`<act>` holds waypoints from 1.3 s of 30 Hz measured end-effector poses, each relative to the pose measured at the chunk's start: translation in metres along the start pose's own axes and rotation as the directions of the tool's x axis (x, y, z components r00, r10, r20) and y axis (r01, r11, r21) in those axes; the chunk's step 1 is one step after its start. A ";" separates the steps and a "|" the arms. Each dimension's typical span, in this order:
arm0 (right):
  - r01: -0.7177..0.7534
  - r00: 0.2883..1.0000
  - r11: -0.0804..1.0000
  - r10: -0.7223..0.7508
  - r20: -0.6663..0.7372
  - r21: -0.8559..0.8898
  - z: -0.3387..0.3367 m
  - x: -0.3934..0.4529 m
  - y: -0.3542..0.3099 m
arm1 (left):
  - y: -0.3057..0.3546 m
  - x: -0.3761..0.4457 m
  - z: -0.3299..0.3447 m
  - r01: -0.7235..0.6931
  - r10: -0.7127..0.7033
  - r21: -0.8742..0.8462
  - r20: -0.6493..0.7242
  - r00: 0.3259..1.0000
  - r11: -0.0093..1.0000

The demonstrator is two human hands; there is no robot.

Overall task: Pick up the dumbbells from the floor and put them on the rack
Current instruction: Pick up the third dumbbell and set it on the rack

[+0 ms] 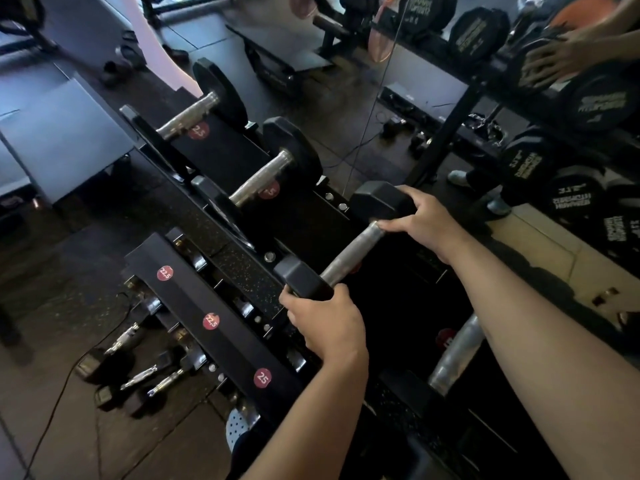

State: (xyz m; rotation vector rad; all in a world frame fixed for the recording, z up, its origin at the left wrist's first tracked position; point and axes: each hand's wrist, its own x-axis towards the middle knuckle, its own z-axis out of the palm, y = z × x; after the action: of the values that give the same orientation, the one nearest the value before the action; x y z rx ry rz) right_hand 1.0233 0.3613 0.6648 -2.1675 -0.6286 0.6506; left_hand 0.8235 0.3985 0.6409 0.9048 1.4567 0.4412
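A black hex dumbbell (349,261) with a steel handle lies across the top tier of the black rack (221,157). My left hand (329,323) grips its near head. My right hand (426,223) holds its far head and the handle's end. Two round-headed dumbbells (194,114) (263,181) rest further left on the same tier, over red 2.5 and 5 labels. Several small hex dumbbells (138,379) lie on the floor under the rack's lower tier.
The lower tier (207,320) carries red 22.5 and 25 labels. Another steel handle (453,355) rests on the rack at right. A mirror behind reflects stacked dumbbells (602,102) and a hand. A cable (59,393) runs over the floor.
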 end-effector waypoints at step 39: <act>0.263 0.964 0.965 -0.262 0.037 -0.011 0.140 0.163 -0.239 | 0.246 0.215 -0.093 -0.104 0.024 -0.426 -0.190 0.982 0.899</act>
State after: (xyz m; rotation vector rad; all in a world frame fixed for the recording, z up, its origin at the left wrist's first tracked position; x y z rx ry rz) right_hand 1.0046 0.6748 0.7319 -2.0422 -0.9239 0.5432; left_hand 0.8225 0.7339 0.6959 0.5627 1.4131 0.8796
